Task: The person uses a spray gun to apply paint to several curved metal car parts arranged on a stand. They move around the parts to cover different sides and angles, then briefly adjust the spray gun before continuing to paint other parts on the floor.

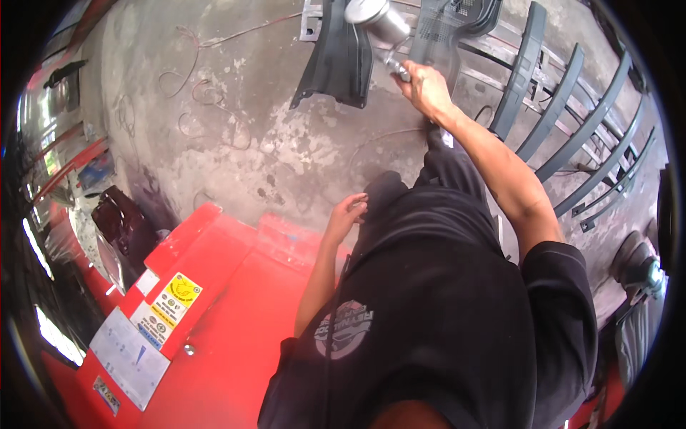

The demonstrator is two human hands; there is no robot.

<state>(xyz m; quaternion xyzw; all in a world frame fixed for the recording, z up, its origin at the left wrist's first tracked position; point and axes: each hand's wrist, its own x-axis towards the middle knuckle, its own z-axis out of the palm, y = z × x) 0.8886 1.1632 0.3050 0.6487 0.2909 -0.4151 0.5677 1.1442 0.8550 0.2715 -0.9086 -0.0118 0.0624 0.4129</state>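
My right hand (427,91) is stretched forward, its fingers wrapped round the handle of a spray gun (390,30) with a silvery cup. The gun is over dark grey plastic vehicle panels at the top of the view. Just left of it, a long black panel (334,68) slants down toward the floor. Behind the gun is a panel with a perforated patch (434,30), partly blurred. My left hand (348,214) hangs low beside my thigh, holding nothing, with its fingers apart and slightly bent.
Several curved dark grey strips (525,68) lie across a metal rack (568,127) at the right. A red panel or cabinet (236,322) with stickers stands at my left. Thin hose or cord (196,46) loops over the stained concrete floor (264,143). A shoe (634,261) shows at far right.
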